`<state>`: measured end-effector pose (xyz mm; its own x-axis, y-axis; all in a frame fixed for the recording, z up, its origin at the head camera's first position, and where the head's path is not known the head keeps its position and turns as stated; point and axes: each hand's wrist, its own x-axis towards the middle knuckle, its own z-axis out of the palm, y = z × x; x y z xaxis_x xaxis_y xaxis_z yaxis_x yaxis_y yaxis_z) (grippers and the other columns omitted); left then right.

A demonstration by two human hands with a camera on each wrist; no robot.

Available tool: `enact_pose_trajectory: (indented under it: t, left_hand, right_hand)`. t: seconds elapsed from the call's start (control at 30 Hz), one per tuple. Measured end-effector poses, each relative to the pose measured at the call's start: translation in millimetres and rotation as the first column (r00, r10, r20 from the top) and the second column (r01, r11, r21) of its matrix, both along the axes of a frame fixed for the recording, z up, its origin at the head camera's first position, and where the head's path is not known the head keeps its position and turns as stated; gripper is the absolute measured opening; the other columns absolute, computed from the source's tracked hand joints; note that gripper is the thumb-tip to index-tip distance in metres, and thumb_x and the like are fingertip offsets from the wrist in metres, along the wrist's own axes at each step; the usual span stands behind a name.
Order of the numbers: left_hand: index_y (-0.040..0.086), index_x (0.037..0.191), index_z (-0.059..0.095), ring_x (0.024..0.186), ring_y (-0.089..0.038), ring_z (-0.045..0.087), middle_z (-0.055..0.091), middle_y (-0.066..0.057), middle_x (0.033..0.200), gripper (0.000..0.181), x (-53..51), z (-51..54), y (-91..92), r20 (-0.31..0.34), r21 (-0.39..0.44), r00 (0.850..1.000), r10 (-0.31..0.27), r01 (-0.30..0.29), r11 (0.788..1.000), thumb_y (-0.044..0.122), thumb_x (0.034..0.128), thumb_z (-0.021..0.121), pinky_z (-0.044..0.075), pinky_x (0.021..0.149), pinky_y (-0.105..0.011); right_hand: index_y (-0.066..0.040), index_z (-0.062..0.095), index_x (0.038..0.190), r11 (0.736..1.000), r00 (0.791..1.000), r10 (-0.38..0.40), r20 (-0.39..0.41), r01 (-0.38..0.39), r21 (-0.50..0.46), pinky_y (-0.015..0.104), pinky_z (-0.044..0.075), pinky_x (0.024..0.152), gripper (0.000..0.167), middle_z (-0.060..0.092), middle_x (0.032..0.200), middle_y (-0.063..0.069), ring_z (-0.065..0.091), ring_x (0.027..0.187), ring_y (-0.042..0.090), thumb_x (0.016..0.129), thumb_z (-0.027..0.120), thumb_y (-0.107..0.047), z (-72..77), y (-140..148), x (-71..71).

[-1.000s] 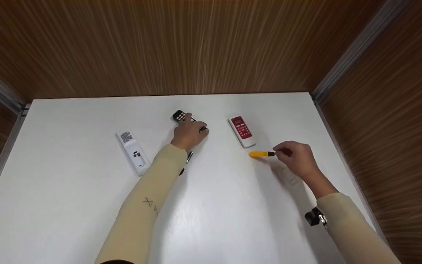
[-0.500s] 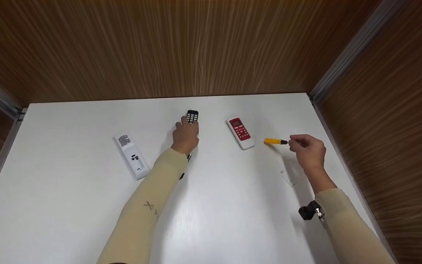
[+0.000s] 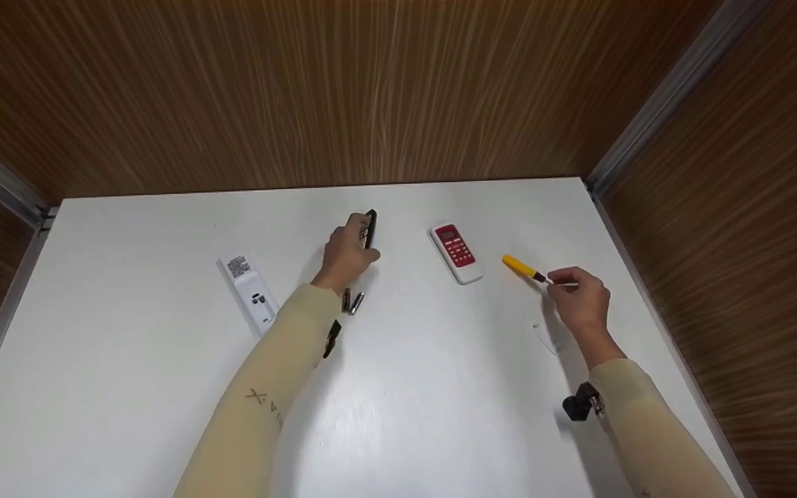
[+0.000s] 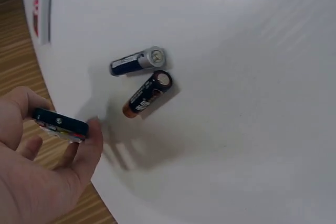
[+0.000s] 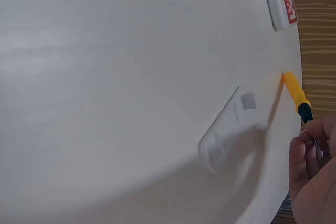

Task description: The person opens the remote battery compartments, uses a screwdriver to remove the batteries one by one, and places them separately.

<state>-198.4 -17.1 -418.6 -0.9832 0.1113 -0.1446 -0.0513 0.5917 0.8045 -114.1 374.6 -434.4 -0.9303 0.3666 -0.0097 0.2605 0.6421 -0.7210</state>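
Observation:
My left hand (image 3: 344, 259) grips a small black remote control (image 3: 371, 228) by its sides, tilted on edge near the back of the table. In the left wrist view, one narrow end of that remote (image 4: 60, 123) faces the camera, between thumb and fingers. Two batteries, a blue-and-silver one (image 4: 137, 61) and a black-and-copper one (image 4: 147, 95), lie close together below this hand. On the right, my right hand (image 3: 582, 302) pinches the thin shaft of a screwdriver (image 3: 520, 267), whose yellow handle points away to the left. Fingers partly hide the shaft.
A white remote (image 3: 246, 287) lies face down on the left, battery compartment uncovered, partly behind the left sleeve. Between the hands sits a red-and-white remote (image 3: 456, 254). A pale battery cover (image 5: 223, 129) lies near the right hand. Wood-grain panels (image 3: 301, 97) border the white table.
The left hand has taken up the black remote, turned it and tipped it on edge, uncovering the batteries. The right hand has moved right with the screwdriver, whose handle now angles farther back.

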Motion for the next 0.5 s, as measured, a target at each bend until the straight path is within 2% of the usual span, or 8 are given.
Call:
enact_pose_trajectory:
  t: [0.1, 0.2, 0.3, 0.5]
  left_hand:
    - [0.018, 0.148, 0.038, 0.105, -0.025, 0.058, 0.050, -0.015, 0.135, 0.065, 4.4, 7.0, -4.3, 0.125, 0.179, 0.992, 0.017, -0.039, 0.983, 0.008, 0.0894, 0.066, 0.053, 0.084, -0.037]
    - [0.017, 0.148, 0.039, 0.107, -0.026, 0.062, 0.048, -0.016, 0.140, 0.065, 11.1, 13.1, -4.4, 0.221, 0.341, 0.975, -0.009, -0.068, 0.938, 0.005, 0.0899, 0.063, 0.058, 0.082, -0.036]
    - [0.014, 0.147, 0.041, 0.112, -0.029, 0.061, 0.047, -0.017, 0.140, 0.063, 20.1, 17.3, -2.2, 0.261, 0.452, 0.964, -0.052, -0.074, 0.889, 0.000, 0.0884, 0.060, 0.059, 0.082, -0.037]
    - [0.013, 0.144, 0.047, 0.118, -0.029, 0.058, 0.048, -0.013, 0.138, 0.061, 43.2, 22.7, -1.9, 0.319, 0.583, 0.943, -0.089, -0.121, 0.804, -0.001, 0.0857, 0.057, 0.059, 0.083, -0.037]
  right_hand:
    - [-0.007, 0.071, 0.111, 0.999, 0.999, 0.021, 0.027, -0.022, 0.048, 0.026, 0.050, 0.074, 0.021, 0.069, 0.107, 0.014, 0.063, 0.096, 0.026, 0.091, 0.063, -0.008, -6.8, 1.5, -1.1]
    - [-0.006, 0.070, 0.110, 0.995, 0.999, 0.031, 0.038, -0.035, 0.093, 0.034, 0.048, 0.078, 0.022, 0.067, 0.104, 0.014, 0.061, 0.094, 0.028, 0.090, 0.060, -0.006, -13.1, 3.0, -1.2]
    - [-0.006, 0.068, 0.111, 0.992, 0.997, 0.036, 0.063, -0.043, 0.116, 0.039, 0.047, 0.081, 0.023, 0.066, 0.103, 0.014, 0.059, 0.094, 0.029, 0.091, 0.058, -0.006, -18.2, 4.0, 0.2]
    - [-0.008, 0.067, 0.113, 0.987, 0.993, 0.055, 0.103, -0.069, 0.142, 0.039, 0.046, 0.082, 0.023, 0.065, 0.102, 0.012, 0.058, 0.094, 0.029, 0.093, 0.057, -0.010, -25.0, -0.1, 1.9]
